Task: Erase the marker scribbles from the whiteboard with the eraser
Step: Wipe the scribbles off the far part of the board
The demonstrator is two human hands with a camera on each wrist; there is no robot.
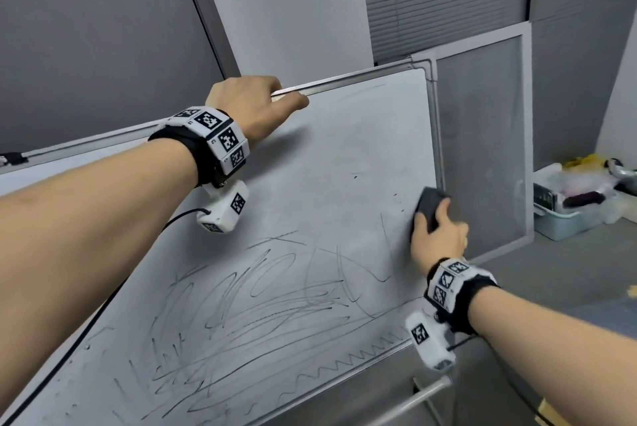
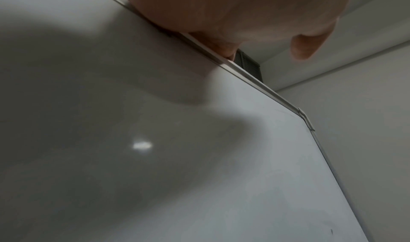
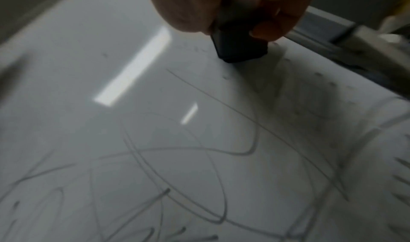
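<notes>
Head view: the left hand [image 1: 250, 103] gripped the top frame of the whiteboard [image 1: 344, 157], fingers hooked over the edge. The right hand [image 1: 436, 236] held the dark eraser [image 1: 429, 207] against the board near its right edge. The upper area appeared largely wiped; dense scribbles [image 1: 248, 301] remained across the lower half, so well over half the work looked outstanding.

Left wrist view: fingers [image 2: 221, 47] curled over the frame; surface below bare.

Right wrist view: fingers [image 3: 264, 29] and thumb pinched the eraser, its end on the board; blurred lines lay below it.
</notes>
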